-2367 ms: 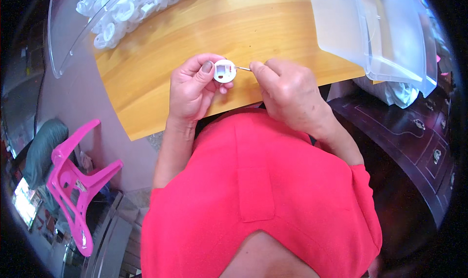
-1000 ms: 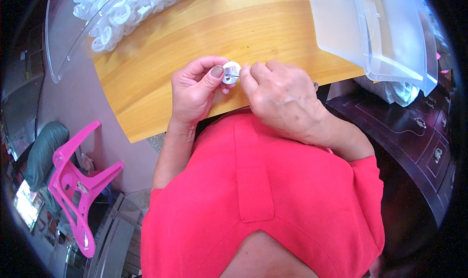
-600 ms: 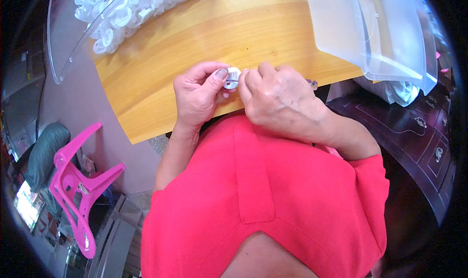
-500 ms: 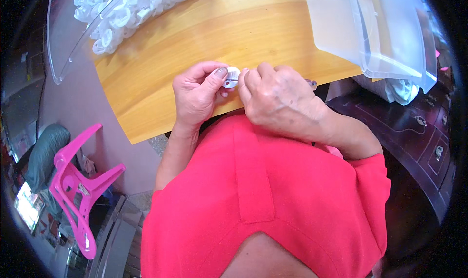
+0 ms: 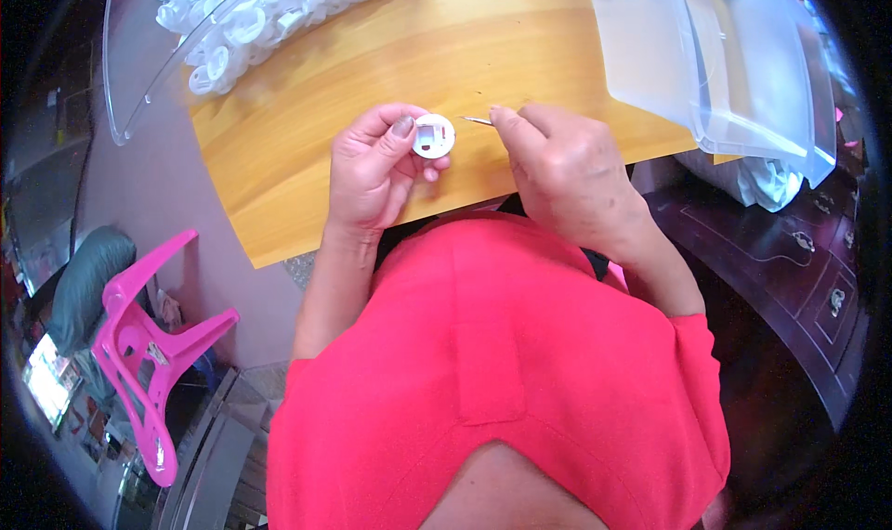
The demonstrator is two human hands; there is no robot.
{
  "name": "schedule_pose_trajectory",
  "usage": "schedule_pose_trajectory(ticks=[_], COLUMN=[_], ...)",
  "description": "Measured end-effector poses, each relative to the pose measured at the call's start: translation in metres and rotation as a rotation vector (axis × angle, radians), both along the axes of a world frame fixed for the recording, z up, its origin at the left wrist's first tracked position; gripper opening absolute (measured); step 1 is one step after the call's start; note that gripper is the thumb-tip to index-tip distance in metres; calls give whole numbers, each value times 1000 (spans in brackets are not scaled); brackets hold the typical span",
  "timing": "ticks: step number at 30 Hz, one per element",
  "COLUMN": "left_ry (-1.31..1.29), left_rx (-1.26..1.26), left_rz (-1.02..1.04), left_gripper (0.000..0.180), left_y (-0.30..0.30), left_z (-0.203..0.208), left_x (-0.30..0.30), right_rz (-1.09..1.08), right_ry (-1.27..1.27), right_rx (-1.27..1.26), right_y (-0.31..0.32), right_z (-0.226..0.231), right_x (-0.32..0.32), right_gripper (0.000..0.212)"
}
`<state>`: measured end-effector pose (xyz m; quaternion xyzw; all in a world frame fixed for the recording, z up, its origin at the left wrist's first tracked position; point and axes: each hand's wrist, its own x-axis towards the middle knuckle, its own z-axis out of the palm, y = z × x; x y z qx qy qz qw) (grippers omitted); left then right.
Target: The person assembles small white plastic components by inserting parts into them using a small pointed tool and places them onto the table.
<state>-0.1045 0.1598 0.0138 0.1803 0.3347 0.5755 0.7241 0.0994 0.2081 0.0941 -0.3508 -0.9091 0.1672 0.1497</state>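
Observation:
A small round white plastic part with a rectangular window is pinched between the thumb and fingers of my left hand. My right hand is closed around a thin pointed metal tool; most of its handle is hidden in the fist. The tool's tip points left and is a short way off the white part, not touching it. Both hands are above the near edge of the wooden table.
A heap of white plastic parts lies at the far left, behind a clear curved bin edge. Translucent plastic bins stand at the right. An upturned pink stool is on the left; dark drawers stand at the right.
My right hand has drawn away to the right, so the tool's tip now shows apart from the white part. My left hand has turned the part's face more upward.

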Motion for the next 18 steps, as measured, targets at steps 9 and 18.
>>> schedule_pose_trajectory(ticks=[9, 18], left_ry=[22, 35], left_rx=[17, 1], left_rz=[-18, -5], left_gripper=[22, 23], left_y=[-3, -6], left_z=[0, 3], left_x=[-1, 1], right_rz=[-30, -30], right_ry=[33, 64], right_rx=[-108, -135], right_y=[-16, -24], right_z=[-10, -12], right_x=[4, 1], right_gripper=[29, 9])
